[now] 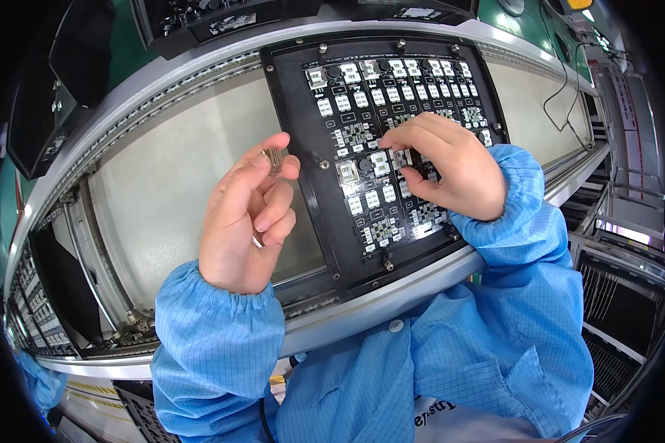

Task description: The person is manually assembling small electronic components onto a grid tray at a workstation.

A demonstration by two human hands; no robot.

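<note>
Between the thumb and fingers of my left hand (240, 203) is a small ribbed metal part (274, 160), held up beside the pallet's left edge. A bit of something silvery (257, 241) shows lower in that palm; its kind is unclear. My right hand (454, 166) reaches over the circuit boards (380, 188), thumb and forefinger closing around a small silver connector-like part (400, 158) at the middle row. Whether this part is seated on the board cannot be made out. The boards lie in a black carrier pallet (303, 140) and carry many white and metal components. My right hand hides some of them.
The pallet rests across a conveyor with metal rails (199, 77) and a pale bed (155, 177). Metal posts (325, 165) stand up from the pallet. Black trays (222, 26) sit beyond the far rail. A thin black cable (561, 122) lies at the right. Another loaded pallet (41, 306) is far left.
</note>
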